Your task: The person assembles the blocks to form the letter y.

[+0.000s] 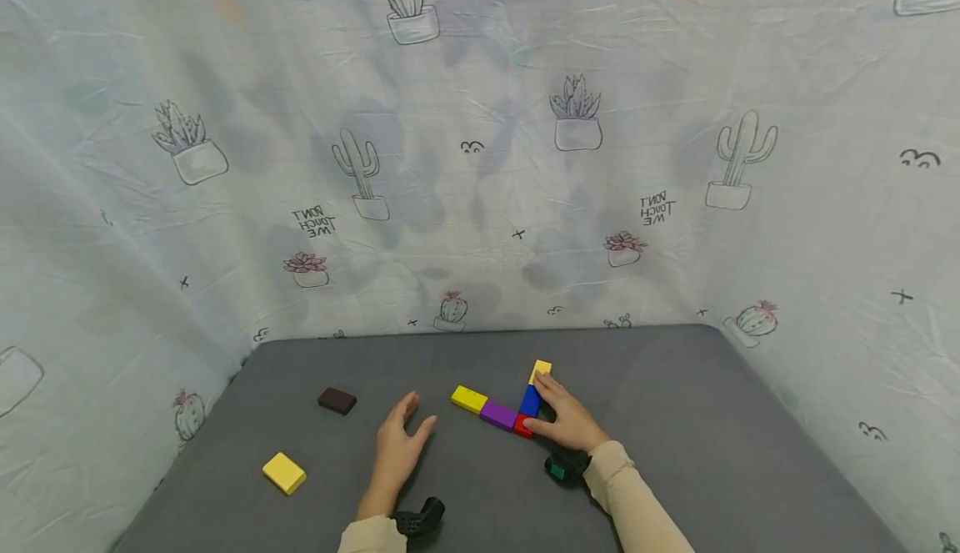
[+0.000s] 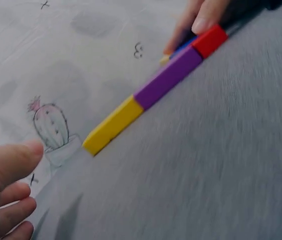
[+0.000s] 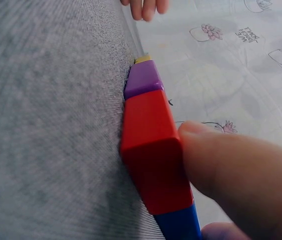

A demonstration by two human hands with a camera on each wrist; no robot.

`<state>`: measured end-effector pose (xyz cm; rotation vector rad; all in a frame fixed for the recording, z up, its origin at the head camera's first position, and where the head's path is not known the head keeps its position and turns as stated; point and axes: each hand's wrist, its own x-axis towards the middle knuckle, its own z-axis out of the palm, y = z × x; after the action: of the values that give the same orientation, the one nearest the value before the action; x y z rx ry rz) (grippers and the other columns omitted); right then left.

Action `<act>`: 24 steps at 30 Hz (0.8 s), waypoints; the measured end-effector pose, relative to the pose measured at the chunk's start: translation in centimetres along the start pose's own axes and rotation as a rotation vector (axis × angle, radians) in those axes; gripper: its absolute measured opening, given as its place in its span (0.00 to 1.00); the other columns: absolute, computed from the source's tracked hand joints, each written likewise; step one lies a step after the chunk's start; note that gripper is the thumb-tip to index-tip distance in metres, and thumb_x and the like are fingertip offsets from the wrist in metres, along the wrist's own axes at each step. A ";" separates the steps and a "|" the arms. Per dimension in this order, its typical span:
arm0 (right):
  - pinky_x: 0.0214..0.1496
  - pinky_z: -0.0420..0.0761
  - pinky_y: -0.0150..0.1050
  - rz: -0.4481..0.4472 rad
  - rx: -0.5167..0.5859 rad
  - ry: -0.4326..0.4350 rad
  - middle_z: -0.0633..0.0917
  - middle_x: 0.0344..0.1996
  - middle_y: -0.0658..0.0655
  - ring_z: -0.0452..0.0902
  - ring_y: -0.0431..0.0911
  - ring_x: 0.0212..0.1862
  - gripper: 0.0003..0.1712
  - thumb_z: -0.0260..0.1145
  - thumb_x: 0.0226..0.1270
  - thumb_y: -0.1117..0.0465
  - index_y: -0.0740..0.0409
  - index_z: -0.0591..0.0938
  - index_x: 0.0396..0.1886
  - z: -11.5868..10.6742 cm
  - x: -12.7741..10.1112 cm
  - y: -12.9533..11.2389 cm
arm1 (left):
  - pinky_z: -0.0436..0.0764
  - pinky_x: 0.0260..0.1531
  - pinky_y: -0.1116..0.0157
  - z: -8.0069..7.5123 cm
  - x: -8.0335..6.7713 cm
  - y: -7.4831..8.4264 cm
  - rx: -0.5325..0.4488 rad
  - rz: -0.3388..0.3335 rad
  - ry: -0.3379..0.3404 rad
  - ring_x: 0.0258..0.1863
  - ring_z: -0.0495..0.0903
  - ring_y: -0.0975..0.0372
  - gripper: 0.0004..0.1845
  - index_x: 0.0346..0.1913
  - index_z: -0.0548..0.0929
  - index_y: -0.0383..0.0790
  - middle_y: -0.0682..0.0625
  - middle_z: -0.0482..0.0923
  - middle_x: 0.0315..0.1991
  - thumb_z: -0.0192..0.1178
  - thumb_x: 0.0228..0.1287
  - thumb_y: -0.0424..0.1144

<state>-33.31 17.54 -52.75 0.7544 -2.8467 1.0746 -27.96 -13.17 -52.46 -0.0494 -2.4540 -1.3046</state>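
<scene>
The right hand [image 1: 567,419] half hides the blue block [image 1: 530,401], fingers pressing the red block [image 1: 522,425]; the left hand [image 1: 397,446] rests flat, fingers relaxed, just left of the row.

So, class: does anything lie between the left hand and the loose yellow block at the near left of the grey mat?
Nothing visible does: only bare grey mat separates the left hand from the flat yellow rectangular block.

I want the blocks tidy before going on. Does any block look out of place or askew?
Two lie apart from the joined row: a dark brown block and a yellow block, loose on the grey mat, left of the left hand. Nothing looks damaged.
</scene>
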 end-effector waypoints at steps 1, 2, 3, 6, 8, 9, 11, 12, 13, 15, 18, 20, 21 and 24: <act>0.70 0.56 0.61 0.000 -0.003 0.000 0.56 0.74 0.60 0.47 0.58 0.75 0.48 0.64 0.61 0.41 0.62 0.59 0.72 0.0 0.0 0.0 | 0.72 0.58 0.47 -0.3 -0.2 -0.2 0.009 0.007 0.014 0.59 0.73 0.45 0.32 0.64 0.69 0.29 0.35 0.74 0.59 0.65 0.60 0.41; 0.70 0.57 0.61 -0.005 -0.004 0.004 0.56 0.74 0.61 0.47 0.59 0.75 0.48 0.64 0.61 0.41 0.63 0.60 0.72 0.1 0.1 0.0 | 0.72 0.57 0.47 -0.6 -0.3 -0.4 0.017 0.011 0.027 0.59 0.74 0.44 0.32 0.64 0.69 0.29 0.35 0.74 0.58 0.65 0.60 0.40; 0.70 0.57 0.61 -0.006 -0.007 0.004 0.57 0.74 0.60 0.47 0.58 0.75 0.48 0.64 0.61 0.41 0.62 0.60 0.72 0.2 0.1 0.0 | 0.73 0.57 0.46 -0.9 -0.5 -0.6 0.027 0.016 0.042 0.58 0.74 0.44 0.31 0.63 0.69 0.29 0.35 0.75 0.58 0.65 0.60 0.40; 0.70 0.57 0.62 -0.003 -0.003 -0.001 0.56 0.74 0.61 0.47 0.59 0.74 0.47 0.64 0.61 0.42 0.63 0.60 0.72 0.2 0.0 -0.1 | 0.74 0.55 0.46 -2.1 -0.8 -1.1 0.059 0.036 0.087 0.57 0.75 0.43 0.31 0.62 0.70 0.28 0.35 0.76 0.57 0.66 0.59 0.38; 0.70 0.57 0.62 -0.001 -0.003 -0.001 0.56 0.74 0.61 0.47 0.60 0.74 0.47 0.64 0.61 0.42 0.63 0.59 0.72 0.2 0.0 -0.1 | 0.74 0.54 0.46 -3.0 -1.0 -1.4 0.068 0.039 0.109 0.57 0.75 0.43 0.30 0.62 0.70 0.28 0.34 0.75 0.57 0.66 0.59 0.38; 0.70 0.57 0.62 0.004 0.000 -0.002 0.56 0.74 0.61 0.47 0.59 0.74 0.47 0.64 0.62 0.42 0.63 0.59 0.72 0.1 -0.1 -0.2 | 0.74 0.54 0.45 -3.5 -1.1 -1.5 0.074 0.037 0.117 0.57 0.75 0.42 0.31 0.62 0.70 0.28 0.34 0.75 0.57 0.66 0.59 0.38; 0.70 0.57 0.61 0.007 0.004 0.002 0.56 0.74 0.61 0.47 0.59 0.74 0.47 0.64 0.62 0.42 0.63 0.59 0.72 0.0 -0.1 -0.3 | 0.74 0.54 0.45 -4.7 -1.2 -1.7 0.084 0.021 0.130 0.57 0.74 0.41 0.31 0.63 0.69 0.28 0.33 0.74 0.58 0.66 0.59 0.38; 0.70 0.57 0.61 0.008 0.009 0.003 0.56 0.74 0.61 0.47 0.59 0.74 0.47 0.64 0.62 0.42 0.63 0.59 0.72 0.0 -0.1 -0.3 | 0.73 0.55 0.44 -5.2 -1.3 -1.8 0.088 0.007 0.137 0.58 0.73 0.41 0.31 0.63 0.69 0.28 0.33 0.73 0.59 0.65 0.60 0.38; 0.70 0.57 0.61 0.007 0.009 0.005 0.56 0.74 0.62 0.47 0.60 0.74 0.47 0.64 0.62 0.42 0.63 0.59 0.72 -0.1 -0.1 -0.3 | 0.73 0.55 0.44 -5.8 -1.3 -2.0 0.090 -0.009 0.146 0.59 0.72 0.41 0.31 0.64 0.69 0.29 0.33 0.73 0.59 0.65 0.60 0.38; 0.70 0.57 0.62 0.011 0.016 0.003 0.56 0.74 0.61 0.47 0.60 0.74 0.47 0.64 0.61 0.42 0.63 0.59 0.72 -0.2 -0.1 -0.4 | 0.72 0.57 0.44 -6.9 -1.4 -2.3 0.097 -0.047 0.165 0.60 0.71 0.41 0.32 0.65 0.68 0.29 0.33 0.71 0.61 0.65 0.61 0.39; 0.70 0.57 0.62 0.013 0.006 -0.005 0.55 0.74 0.62 0.48 0.60 0.74 0.47 0.64 0.62 0.42 0.63 0.59 0.72 -0.3 -0.1 -0.3 | 0.69 0.58 0.43 -8.5 -1.6 -2.7 0.097 -0.107 0.205 0.61 0.69 0.40 0.32 0.66 0.66 0.29 0.32 0.69 0.62 0.63 0.62 0.39; 0.70 0.57 0.61 0.012 -0.003 -0.007 0.55 0.74 0.61 0.48 0.60 0.74 0.47 0.63 0.62 0.42 0.63 0.59 0.72 -0.3 0.0 -0.3 | 0.68 0.59 0.43 -9.5 -1.7 -3.0 0.103 -0.136 0.229 0.62 0.68 0.40 0.32 0.66 0.65 0.29 0.32 0.68 0.63 0.63 0.63 0.40; 0.70 0.57 0.61 0.011 -0.006 -0.007 0.55 0.74 0.61 0.48 0.59 0.74 0.47 0.64 0.62 0.42 0.63 0.59 0.72 -0.2 0.0 -0.3 | 0.67 0.59 0.43 -10.1 -1.7 -3.2 0.106 -0.149 0.240 0.62 0.67 0.40 0.33 0.66 0.65 0.29 0.32 0.68 0.63 0.63 0.63 0.41; 0.70 0.57 0.61 0.005 -0.004 -0.006 0.56 0.74 0.61 0.48 0.60 0.74 0.47 0.64 0.62 0.42 0.63 0.59 0.72 -0.1 0.1 -0.2 | 0.65 0.60 0.42 -11.6 -2.1 -3.9 0.138 -0.183 0.253 0.63 0.66 0.40 0.34 0.67 0.64 0.29 0.32 0.67 0.64 0.63 0.63 0.43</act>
<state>-33.30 17.42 -52.53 0.7521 -2.8564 1.0694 -23.30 -24.50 -50.30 0.3605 -2.3639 -1.1297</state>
